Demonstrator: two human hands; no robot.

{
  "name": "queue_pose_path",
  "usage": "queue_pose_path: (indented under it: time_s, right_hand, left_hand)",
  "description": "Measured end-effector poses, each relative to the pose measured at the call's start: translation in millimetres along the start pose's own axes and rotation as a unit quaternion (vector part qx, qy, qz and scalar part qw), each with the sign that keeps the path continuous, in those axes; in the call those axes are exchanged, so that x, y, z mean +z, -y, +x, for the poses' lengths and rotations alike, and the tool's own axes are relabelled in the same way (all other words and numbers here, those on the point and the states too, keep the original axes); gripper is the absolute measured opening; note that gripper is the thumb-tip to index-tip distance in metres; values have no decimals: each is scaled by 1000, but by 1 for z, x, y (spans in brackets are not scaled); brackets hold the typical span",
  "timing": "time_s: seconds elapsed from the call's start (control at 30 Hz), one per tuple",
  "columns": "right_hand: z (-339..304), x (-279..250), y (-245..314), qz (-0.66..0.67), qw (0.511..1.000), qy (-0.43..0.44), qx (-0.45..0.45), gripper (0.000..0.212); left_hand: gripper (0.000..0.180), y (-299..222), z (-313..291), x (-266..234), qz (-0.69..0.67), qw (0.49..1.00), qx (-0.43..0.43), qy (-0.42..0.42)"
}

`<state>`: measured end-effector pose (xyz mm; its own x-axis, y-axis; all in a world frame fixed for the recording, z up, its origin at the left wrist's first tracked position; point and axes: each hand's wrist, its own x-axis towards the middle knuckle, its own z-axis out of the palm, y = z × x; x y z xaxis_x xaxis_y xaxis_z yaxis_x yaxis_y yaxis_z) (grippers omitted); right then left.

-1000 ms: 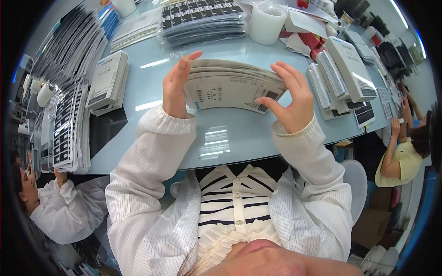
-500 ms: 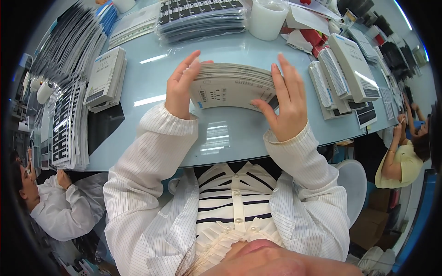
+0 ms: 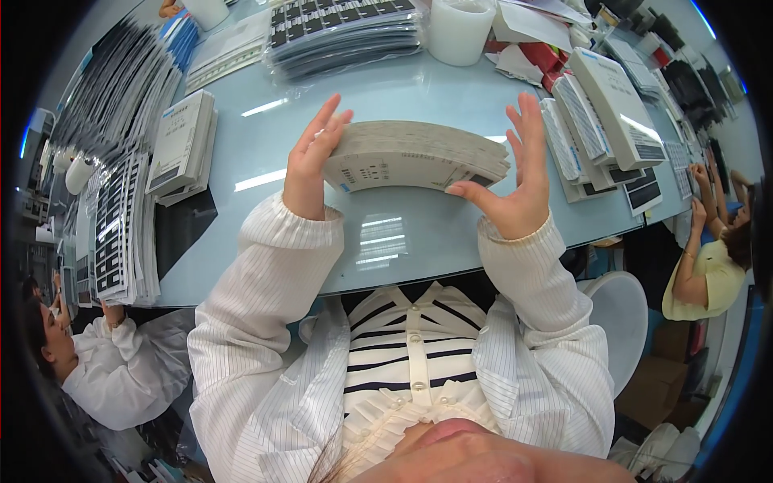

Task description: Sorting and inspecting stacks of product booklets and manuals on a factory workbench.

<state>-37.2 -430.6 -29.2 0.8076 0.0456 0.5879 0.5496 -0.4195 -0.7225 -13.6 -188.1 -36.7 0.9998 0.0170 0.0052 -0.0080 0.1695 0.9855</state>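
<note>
A thick stack of printed grey-white cards (image 3: 419, 161) stands on its long edge between my hands, bowed into a curve. Its right end is fanned into steps. My left hand (image 3: 310, 165) grips the left end, fingers pointing up and partly behind it. At the other end my right hand (image 3: 523, 181) is open, its fingers raised and spread apart from the cards. Only the right thumb lies against the near face, by the lower right corner. Print and a dark panel show on that face.
Similar card stacks lie at left (image 3: 183, 141) and right (image 3: 620, 113) on the glass-topped table (image 3: 266, 221). Behind are plastic-wrapped dark printed sheets (image 3: 346, 44) and a white roll (image 3: 459, 32). More sheets (image 3: 121, 233) pile at far left. Co-workers sit at left (image 3: 121, 366) and right (image 3: 704, 274).
My right hand has opened away from the stack's right end, its fingers no longer against it. The right end has fanned out, and the top edges show more. My left hand stays at its end.
</note>
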Motion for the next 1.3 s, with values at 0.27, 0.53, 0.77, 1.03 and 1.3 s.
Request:
queue_pose_path:
  time_s: [0.27, 0.53, 0.77, 1.03, 1.3]
  right_hand:
    - [0, 38, -13, 276, 956, -21, 97, 118]
    - [1, 32, -11, 239, 963, -32, 120, 97]
    - [4, 30, -8, 348, 925, -77, 135, 94]
    - [4, 7, 1, 264, 938, 3, 223, 32]
    - [5, 10, -18, 371, 915, 25, 153, 51]
  left_hand:
    - [77, 1, 0, 17, -80, 996, 21, 32]
    - [65, -11, 3, 24, 55, 992, 104, -51]
    - [67, -6, -1, 22, -135, 984, 50, 101]
    - [33, -10, -7, 23, -2, 999, 30, 40]
    - [29, -15, 0, 26, 30, 999, 21, 8]
